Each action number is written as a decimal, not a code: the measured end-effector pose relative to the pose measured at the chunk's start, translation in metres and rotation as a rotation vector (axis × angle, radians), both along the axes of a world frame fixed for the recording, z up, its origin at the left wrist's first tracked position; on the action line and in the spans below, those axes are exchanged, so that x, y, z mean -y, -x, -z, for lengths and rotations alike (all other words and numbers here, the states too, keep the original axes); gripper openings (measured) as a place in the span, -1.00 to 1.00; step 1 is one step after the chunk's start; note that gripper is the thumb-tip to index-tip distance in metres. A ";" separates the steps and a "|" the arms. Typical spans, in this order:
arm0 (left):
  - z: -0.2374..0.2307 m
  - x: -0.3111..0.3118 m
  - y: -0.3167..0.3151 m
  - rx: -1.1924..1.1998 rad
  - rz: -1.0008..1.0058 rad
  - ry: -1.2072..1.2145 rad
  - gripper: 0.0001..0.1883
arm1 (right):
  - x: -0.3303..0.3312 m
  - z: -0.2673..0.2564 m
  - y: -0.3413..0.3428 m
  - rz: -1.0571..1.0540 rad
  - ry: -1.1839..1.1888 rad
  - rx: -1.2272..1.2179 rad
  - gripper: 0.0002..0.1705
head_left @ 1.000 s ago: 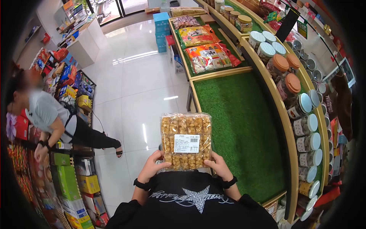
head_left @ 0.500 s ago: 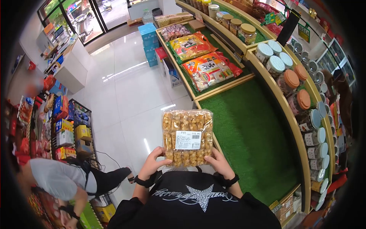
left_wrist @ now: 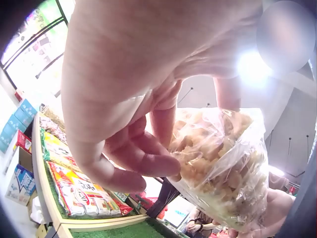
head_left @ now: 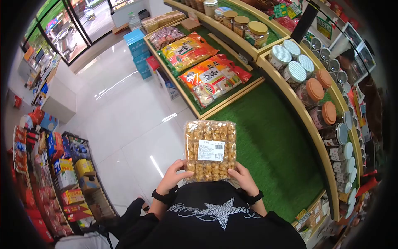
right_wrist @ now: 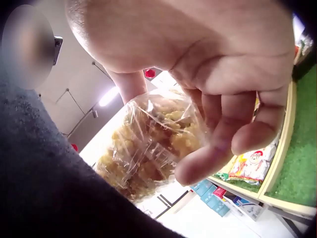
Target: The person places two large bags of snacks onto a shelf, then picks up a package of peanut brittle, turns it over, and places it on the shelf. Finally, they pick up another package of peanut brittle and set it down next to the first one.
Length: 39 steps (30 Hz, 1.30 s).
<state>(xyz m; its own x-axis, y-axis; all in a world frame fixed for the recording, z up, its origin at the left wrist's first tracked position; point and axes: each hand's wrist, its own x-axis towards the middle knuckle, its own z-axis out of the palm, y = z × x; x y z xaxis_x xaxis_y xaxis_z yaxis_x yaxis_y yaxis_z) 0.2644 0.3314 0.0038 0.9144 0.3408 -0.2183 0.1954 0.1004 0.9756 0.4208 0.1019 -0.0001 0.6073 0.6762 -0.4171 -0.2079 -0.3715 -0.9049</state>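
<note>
In the head view a clear plastic pack of golden-brown snack pieces point(head_left: 210, 130), with a white printed label on its top face, is held in front of the black shirt. My left hand point(head_left: 174, 177) grips its near left corner, thumb on top. At the near right corner my right hand point(head_left: 243, 178) holds it the same way. Seen from the left wrist, the left hand's fingers point(left_wrist: 148, 161) curl under the pack's side point(left_wrist: 223, 163). From the right wrist, the fingers point(right_wrist: 208, 158) of the right hand bend beneath the crinkled wrapping point(right_wrist: 153, 134).
Beyond the pack a wooden display stand has a green turf bay point(head_left: 273, 137) and large red and yellow snack bags point(head_left: 213, 79). Lidded jars point(head_left: 323, 112) line the curved shelf at right. Shelves of boxed goods point(head_left: 68, 174) stand left; another person's dark-trousered leg point(head_left: 128, 218) is at lower left.
The head view has turned, so the stand and its snack bags sit further left and nearer. The other person has moved down toward the lower left edge. Both hands keep their hold on the pack.
</note>
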 end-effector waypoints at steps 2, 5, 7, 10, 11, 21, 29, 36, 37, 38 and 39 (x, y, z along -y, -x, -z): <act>-0.002 -0.007 -0.024 0.007 0.026 0.006 -0.57 | -0.004 -0.001 -0.015 0.050 -0.080 0.002 -0.56; -0.010 -0.015 -0.064 0.046 0.069 -0.063 -0.63 | -0.013 -0.020 -0.033 0.189 -0.205 -0.079 -0.55; -0.016 -0.015 -0.085 0.084 0.102 -0.088 -0.67 | -0.007 -0.009 -0.051 0.202 -0.178 -0.022 -0.54; -0.014 -0.015 -0.111 0.091 0.130 -0.113 -0.70 | -0.001 -0.003 -0.069 0.234 -0.136 0.019 -0.52; -0.011 -0.015 -0.117 0.075 0.153 -0.108 -0.70 | 0.000 -0.004 -0.072 0.253 -0.124 0.018 -0.51; 0.002 -0.041 -0.205 -0.068 0.510 -0.123 -0.63 | -0.005 0.015 -0.060 0.609 -0.057 -0.026 -0.44; 0.017 -0.075 -0.278 0.067 0.803 -0.144 -0.56 | -0.045 0.023 -0.057 0.877 0.005 0.059 -0.40; 0.025 -0.098 -0.314 -0.085 0.956 -0.174 -0.53 | -0.084 0.038 -0.065 1.047 -0.171 -0.021 -0.44; 0.033 -0.101 -0.316 -0.095 0.970 -0.163 -0.55 | -0.087 0.039 -0.066 1.057 -0.169 -0.029 -0.44; 0.041 -0.104 -0.317 -0.106 0.981 -0.149 -0.57 | -0.090 0.039 -0.067 1.044 -0.152 -0.072 -0.43; 0.043 -0.106 -0.319 -0.118 0.988 -0.146 -0.57 | -0.092 0.039 -0.069 1.031 -0.135 -0.117 -0.42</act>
